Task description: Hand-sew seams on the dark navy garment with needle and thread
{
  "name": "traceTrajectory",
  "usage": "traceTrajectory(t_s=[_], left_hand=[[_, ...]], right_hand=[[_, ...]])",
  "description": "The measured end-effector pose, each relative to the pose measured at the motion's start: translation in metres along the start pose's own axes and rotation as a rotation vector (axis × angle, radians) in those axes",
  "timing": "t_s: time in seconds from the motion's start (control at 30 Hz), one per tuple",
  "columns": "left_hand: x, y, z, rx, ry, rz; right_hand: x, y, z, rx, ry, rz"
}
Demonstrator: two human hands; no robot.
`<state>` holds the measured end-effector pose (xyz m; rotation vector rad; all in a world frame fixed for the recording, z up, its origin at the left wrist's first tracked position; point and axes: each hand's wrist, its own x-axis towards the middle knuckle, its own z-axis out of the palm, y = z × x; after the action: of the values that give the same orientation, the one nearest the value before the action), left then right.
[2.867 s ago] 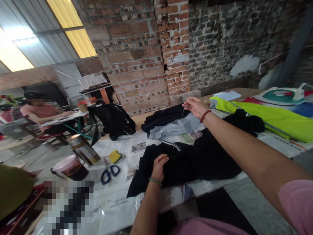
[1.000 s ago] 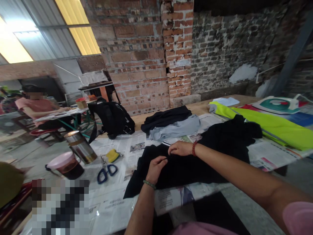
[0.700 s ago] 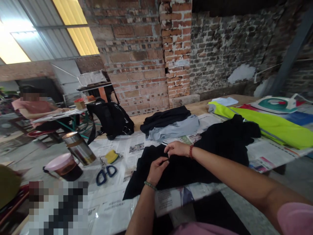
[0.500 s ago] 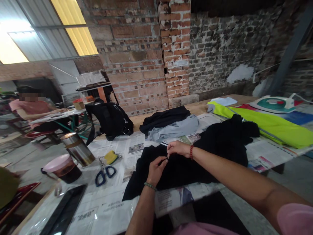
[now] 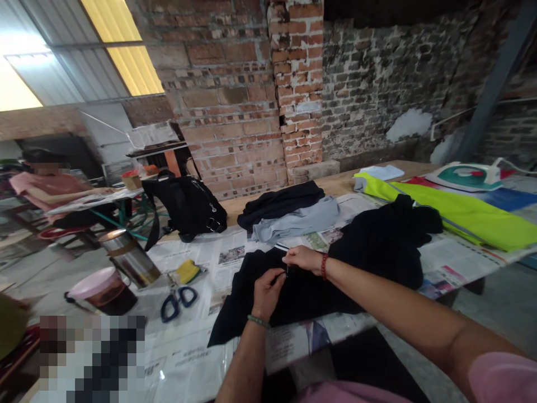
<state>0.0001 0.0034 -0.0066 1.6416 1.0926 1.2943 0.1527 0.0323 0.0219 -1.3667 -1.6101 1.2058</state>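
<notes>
A black garment [image 5: 247, 296] lies spread on the newspaper-covered table, with a white-striped edge near my hands. My left hand [image 5: 267, 291] is closed, pinching a fold of this cloth between thumb and index finger. Just above and to the right, my right hand [image 5: 302, 259] is closed too. Its fingertips pinch something thin and pale, like a needle, which points down at the fold by my left fingertips. Its exact form is too small to make out. The garment's bunched part [image 5: 381, 246] lies beyond my right forearm.
Left of the cloth are blue-handled scissors [image 5: 178, 302], a yellow pad [image 5: 187, 271], a steel flask [image 5: 130, 257] and a lidded cup [image 5: 103, 291]. Behind lie a black backpack [image 5: 184, 204] and folded grey cloth [image 5: 297, 218]. An iron [image 5: 465, 176] and a neon-yellow garment [image 5: 453, 215] are right. A person [image 5: 54, 190] sits far left.
The view has shifted slightly. My right fingertips have risen a little from the left ones, showing more of the thin thing between them. My left hand keeps its pinch on the cloth.
</notes>
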Motion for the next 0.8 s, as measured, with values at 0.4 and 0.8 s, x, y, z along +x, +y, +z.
traceTrajectory(t_s=[0.4,0.8], left_hand=[[0.004,-0.006,-0.004,-0.192,-0.014,-0.26],[0.004,-0.007,-0.003,-0.285,-0.051,-0.298]], right_hand=[[-0.007,0.0,-0.012,-0.257,0.149,-0.284],[-0.051,0.018,0.009,-0.62,0.281,-0.773]])
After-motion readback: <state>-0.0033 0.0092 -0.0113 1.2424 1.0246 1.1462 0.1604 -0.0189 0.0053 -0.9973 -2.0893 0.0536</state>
